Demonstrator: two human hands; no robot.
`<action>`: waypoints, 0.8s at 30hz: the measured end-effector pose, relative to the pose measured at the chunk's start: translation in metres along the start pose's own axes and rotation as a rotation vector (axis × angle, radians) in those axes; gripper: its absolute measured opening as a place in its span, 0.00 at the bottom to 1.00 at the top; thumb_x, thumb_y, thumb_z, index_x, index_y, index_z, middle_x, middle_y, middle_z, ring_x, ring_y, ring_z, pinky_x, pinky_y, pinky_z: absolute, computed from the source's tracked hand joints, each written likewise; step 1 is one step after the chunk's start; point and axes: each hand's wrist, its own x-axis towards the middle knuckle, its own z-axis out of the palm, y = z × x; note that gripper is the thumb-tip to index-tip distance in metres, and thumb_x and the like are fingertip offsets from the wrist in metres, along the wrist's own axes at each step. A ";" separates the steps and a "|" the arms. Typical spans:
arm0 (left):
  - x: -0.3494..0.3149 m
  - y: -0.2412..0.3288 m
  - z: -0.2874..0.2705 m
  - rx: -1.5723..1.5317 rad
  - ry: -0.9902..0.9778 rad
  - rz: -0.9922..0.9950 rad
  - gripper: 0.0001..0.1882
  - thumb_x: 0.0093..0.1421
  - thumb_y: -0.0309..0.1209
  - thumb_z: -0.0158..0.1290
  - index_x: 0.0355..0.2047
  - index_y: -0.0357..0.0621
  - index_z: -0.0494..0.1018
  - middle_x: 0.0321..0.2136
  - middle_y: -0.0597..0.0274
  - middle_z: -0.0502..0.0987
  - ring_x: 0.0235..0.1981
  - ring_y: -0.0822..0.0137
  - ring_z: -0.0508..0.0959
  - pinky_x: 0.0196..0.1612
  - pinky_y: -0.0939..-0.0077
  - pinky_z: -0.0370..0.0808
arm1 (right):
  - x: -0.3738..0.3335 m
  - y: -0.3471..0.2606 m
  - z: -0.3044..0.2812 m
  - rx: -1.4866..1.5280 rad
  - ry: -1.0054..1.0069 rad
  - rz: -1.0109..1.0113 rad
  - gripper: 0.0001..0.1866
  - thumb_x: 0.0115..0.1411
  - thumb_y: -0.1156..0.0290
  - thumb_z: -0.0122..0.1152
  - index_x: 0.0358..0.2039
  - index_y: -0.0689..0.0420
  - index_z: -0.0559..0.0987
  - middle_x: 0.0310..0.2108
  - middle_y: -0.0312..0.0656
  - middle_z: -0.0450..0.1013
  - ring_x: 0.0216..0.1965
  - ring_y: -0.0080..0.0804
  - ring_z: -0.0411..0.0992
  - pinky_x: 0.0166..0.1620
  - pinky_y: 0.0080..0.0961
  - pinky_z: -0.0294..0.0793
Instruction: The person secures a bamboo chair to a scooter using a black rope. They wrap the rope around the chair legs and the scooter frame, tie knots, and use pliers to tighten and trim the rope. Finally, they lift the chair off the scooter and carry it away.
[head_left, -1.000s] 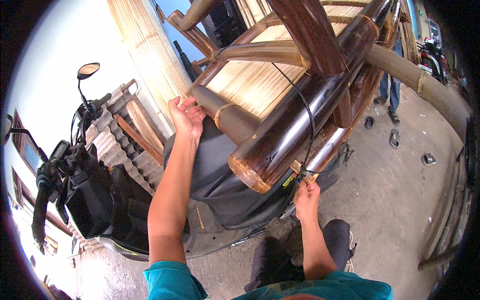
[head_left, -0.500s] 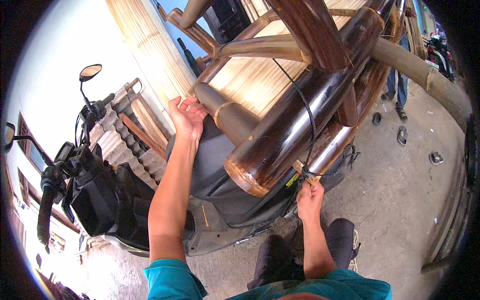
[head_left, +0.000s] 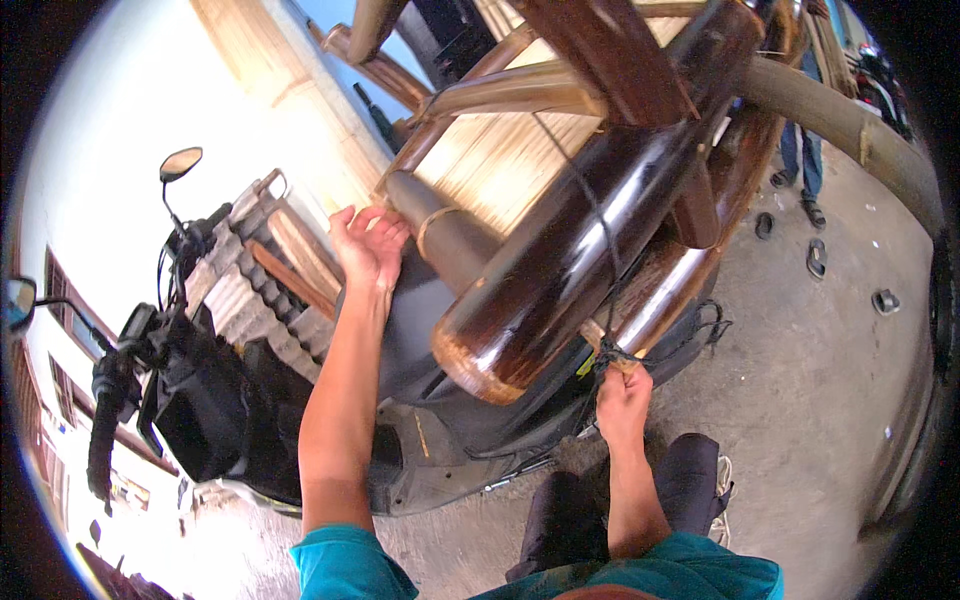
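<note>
A dark glossy bamboo frame (head_left: 545, 270), like a piece of furniture with pale slats (head_left: 490, 165), lies across the seat of a black motor scooter (head_left: 410, 330). My left hand (head_left: 370, 250) is open, palm up with loosely bent fingers, beside the end of a thinner bamboo pole (head_left: 440, 220). Whether its fingertips touch the pole I cannot tell. A black rope (head_left: 605, 225) runs down over the thick pole to a short bamboo stick (head_left: 592, 331), round which it is wound. My right hand (head_left: 622, 400) is closed on the stick's lower end, just below the rope.
At the left stand the scooter's handlebar (head_left: 105, 400) and mirror (head_left: 181, 163). Corrugated sheets and wooden boards (head_left: 265, 270) lean by the white wall. Another person's legs (head_left: 803, 165) stand at the upper right, near loose sandals (head_left: 817, 258) on the concrete floor.
The view has shifted slightly, so the scooter and floor appear moved a little. Both hands keep nearly the same places, the right still gripping the stick.
</note>
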 end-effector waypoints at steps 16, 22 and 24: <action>-0.065 -0.048 0.042 0.144 0.106 0.315 0.18 0.59 0.33 0.51 0.47 0.37 0.67 0.44 0.58 0.71 0.46 0.63 0.71 0.55 0.68 0.66 | 0.009 -0.001 -0.017 -0.128 -0.246 -0.062 0.13 0.64 0.70 0.49 0.21 0.55 0.68 0.15 0.23 0.58 0.16 0.14 0.55 0.19 0.20 0.52; -0.128 -0.062 0.086 0.062 0.123 0.188 0.34 0.61 0.38 0.51 0.64 0.47 0.52 0.55 0.54 0.63 0.53 0.62 0.67 0.56 0.67 0.65 | -0.009 -0.028 -0.011 0.068 -0.187 0.327 0.11 0.67 0.63 0.50 0.30 0.56 0.72 0.19 0.26 0.62 0.19 0.13 0.57 0.22 0.18 0.56; -0.128 -0.056 0.098 0.084 0.159 0.182 0.34 0.61 0.38 0.51 0.64 0.47 0.51 0.55 0.54 0.63 0.53 0.63 0.67 0.55 0.69 0.65 | -0.019 -0.024 -0.007 0.041 -0.225 0.218 0.08 0.68 0.64 0.46 0.35 0.53 0.69 0.17 0.24 0.58 0.16 0.13 0.55 0.19 0.16 0.53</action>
